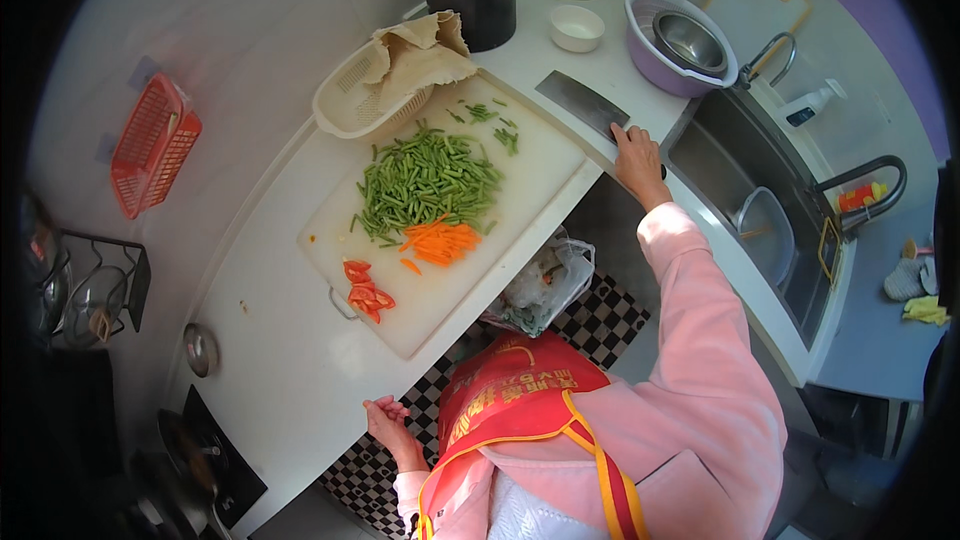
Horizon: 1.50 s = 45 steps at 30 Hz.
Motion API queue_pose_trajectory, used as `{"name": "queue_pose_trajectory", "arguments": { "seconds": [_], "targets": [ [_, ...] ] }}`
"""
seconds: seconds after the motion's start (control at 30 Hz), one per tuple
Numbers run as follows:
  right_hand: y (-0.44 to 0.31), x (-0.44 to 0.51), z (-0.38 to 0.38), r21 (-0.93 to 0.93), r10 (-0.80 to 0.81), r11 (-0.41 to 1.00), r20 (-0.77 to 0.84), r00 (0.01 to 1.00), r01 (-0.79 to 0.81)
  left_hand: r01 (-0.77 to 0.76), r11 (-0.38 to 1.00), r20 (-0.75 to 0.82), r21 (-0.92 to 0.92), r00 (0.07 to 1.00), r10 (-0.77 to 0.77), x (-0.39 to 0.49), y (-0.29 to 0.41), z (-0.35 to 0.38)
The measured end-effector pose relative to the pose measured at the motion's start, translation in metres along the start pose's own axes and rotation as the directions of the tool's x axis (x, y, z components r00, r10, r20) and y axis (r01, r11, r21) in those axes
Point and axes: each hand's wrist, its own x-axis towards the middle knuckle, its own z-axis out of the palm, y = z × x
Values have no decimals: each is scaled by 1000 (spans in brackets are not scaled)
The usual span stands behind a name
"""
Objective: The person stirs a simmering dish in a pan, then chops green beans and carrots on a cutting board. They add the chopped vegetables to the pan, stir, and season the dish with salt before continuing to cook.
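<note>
My right hand [639,159] is at a cleaver [583,102] that lies flat on the counter left of the sink, its fingers at the handle end; whether they grip it is unclear. My left hand [388,420] hovers by the counter's front edge, fingers loosely curled, with nothing seen in it. On a white cutting board [525,195] lie a pile of cut green beans [427,180], orange carrot pieces [441,241] beside it, and red tomato slices [367,294] near the board's left corner.
A plastic basket [341,109] with a beige cloth [424,52] overlaps the board's back corner. Behind stand a black utensil holder [480,11], a white bowl [577,28] and a purple basin [649,64]. The sink [720,157] is at right, a bag [551,281] below the counter, a cooktop [236,465] at left.
</note>
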Motion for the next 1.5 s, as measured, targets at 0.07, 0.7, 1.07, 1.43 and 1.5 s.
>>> {"name": "queue_pose_trajectory", "arguments": {
  "seconds": [0.07,0.7,1.07,1.43,1.5],
  "targets": [
    [-3,8,-15,56,19,998,45,999,-22,-2,1000,0,-8,1000,2,-1,1,11],
    [-93,62,7,213,-96,975,182,979,56,19,999,-12,34,1000,-19,-17,-12,29],
    [-143,20,-11,387,-319,900,271,908,200,9,1000,43,3,999,-9,-14,-13,47],
    [-136,71,16,235,-262,945,134,956,226,23,999,17,31,1000,-23,-21,-18,44],
    [-135,71,18,251,-305,930,124,944,268,31,999,-7,28,1000,-30,-23,-20,42]
  ]
}}
